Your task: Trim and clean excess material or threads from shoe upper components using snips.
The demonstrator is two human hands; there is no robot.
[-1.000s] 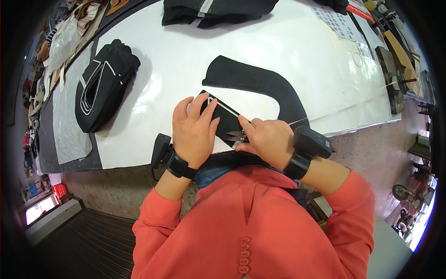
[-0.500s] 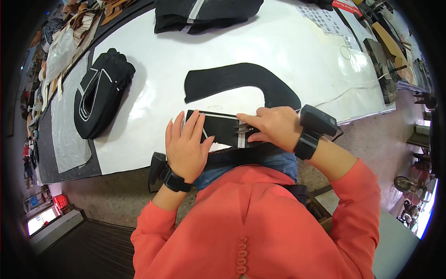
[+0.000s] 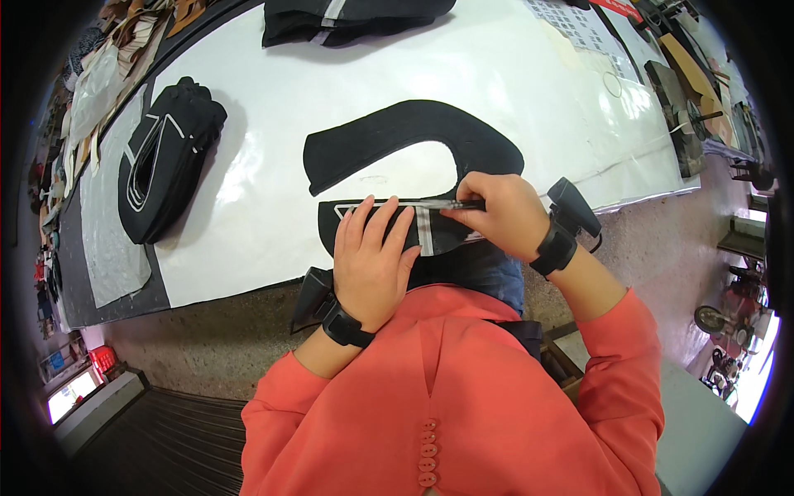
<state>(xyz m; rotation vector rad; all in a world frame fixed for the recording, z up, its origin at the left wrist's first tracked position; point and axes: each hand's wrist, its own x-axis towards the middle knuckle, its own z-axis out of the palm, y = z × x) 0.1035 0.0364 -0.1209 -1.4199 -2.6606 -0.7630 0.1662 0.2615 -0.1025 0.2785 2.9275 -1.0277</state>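
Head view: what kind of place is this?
Likely a shoe or garment workshop: a curved black cut piece on a white worktable, a stack of black pieces, and the right hand marking a panel with a pen.

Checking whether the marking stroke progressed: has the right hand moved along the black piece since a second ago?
Yes. The right hand with its pen shifted rightward along the black piece, away from the left hand.

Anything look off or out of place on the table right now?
Nothing stands out. The left hand lies flat on the small black piece, the right hand holds a pen along its edge, and the large curved black piece lies flat.
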